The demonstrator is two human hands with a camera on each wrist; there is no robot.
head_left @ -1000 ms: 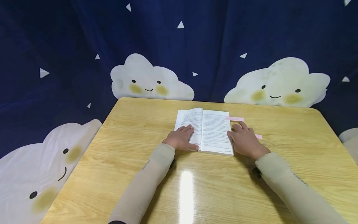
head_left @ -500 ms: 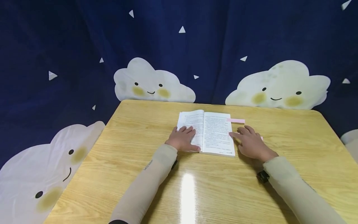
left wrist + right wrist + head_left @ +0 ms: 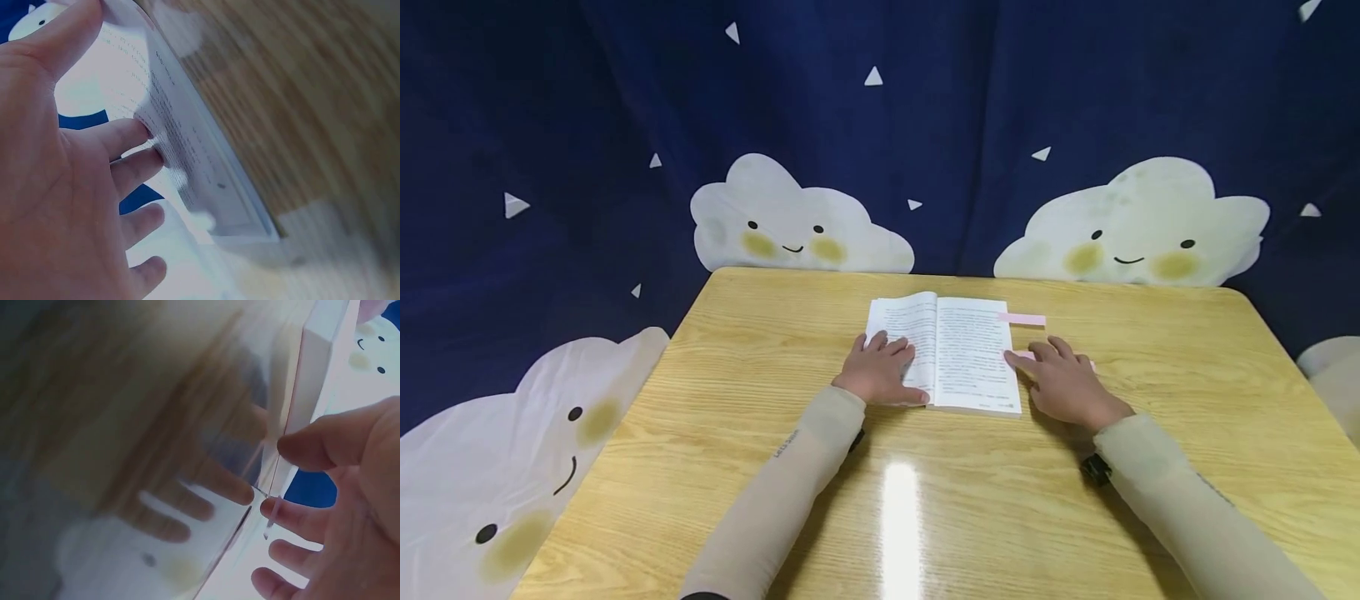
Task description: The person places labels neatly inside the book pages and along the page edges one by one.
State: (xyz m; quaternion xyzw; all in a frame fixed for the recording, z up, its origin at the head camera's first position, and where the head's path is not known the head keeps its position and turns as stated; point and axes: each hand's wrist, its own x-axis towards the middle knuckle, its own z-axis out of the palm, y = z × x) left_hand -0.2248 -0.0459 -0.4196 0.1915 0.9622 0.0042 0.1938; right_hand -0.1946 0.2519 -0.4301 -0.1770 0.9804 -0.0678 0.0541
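Note:
An open book (image 3: 973, 354) of printed pages lies on the wooden table. My left hand (image 3: 878, 375) rests on its left page, fingers spread and thumb along the lower edge near the spine. At the right page's outer edge, my right thumb presses on a pink paper strip (image 3: 1093, 367), whose middle is covered by my right hand (image 3: 1067, 387). The right fingers lie forward, loosely extended and apart from the thumb. Higher up, another pink strip (image 3: 1026, 319) juts out from the same page edge. The book's thick side (image 3: 310, 369) shows beside the right thumb in the right wrist view.
The wooden table (image 3: 760, 333) reaches back to a dark blue curtain (image 3: 955, 100) printed with clouds and white triangles. A bright light reflection (image 3: 900, 525) lies on the tabletop between my forearms.
My right fingers have spread away from the thumb, so more of the lower pink strip shows between them. The left hand stays on the left page. The head view has shifted slightly.

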